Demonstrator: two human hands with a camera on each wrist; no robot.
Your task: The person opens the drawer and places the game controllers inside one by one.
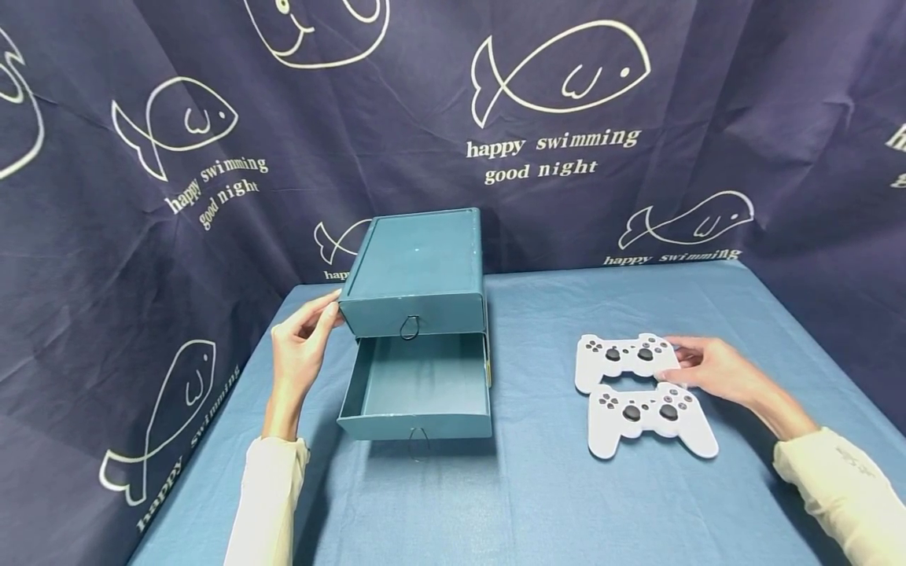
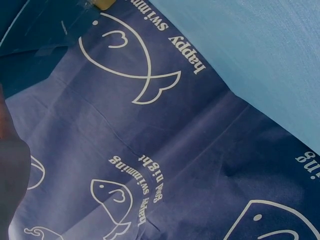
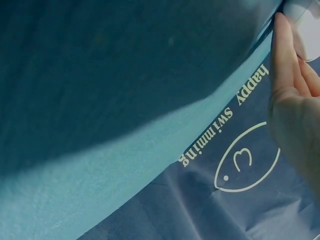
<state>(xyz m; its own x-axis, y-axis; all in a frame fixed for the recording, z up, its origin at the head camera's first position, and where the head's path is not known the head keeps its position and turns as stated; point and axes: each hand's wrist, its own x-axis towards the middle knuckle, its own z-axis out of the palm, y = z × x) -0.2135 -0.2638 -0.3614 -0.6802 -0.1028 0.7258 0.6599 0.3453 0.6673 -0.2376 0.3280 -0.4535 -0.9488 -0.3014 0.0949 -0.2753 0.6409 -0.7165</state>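
In the head view a teal two-drawer box [image 1: 425, 255] stands at the back left of the table, its lower drawer [image 1: 418, 428] pulled out with a bare floor. My left hand [image 1: 300, 346] touches the left side of the box near its upper front corner. Two white game controllers lie at the right, one behind the other. My right hand [image 1: 722, 373] grips the right end of the rear controller [image 1: 594, 365], thumb over its top. The front controller [image 1: 640, 417] lies just below that thumb. Part of the right hand [image 3: 295, 95] with a white controller [image 3: 309, 32] shows in the right wrist view.
A blue cloth [image 1: 545, 487] covers the table. Dark blue curtains [image 1: 552, 220] with white fish prints hang behind it and at both sides. Thin dark loops hang as pulls, one on the upper drawer [image 1: 382, 314] and another on the lower.
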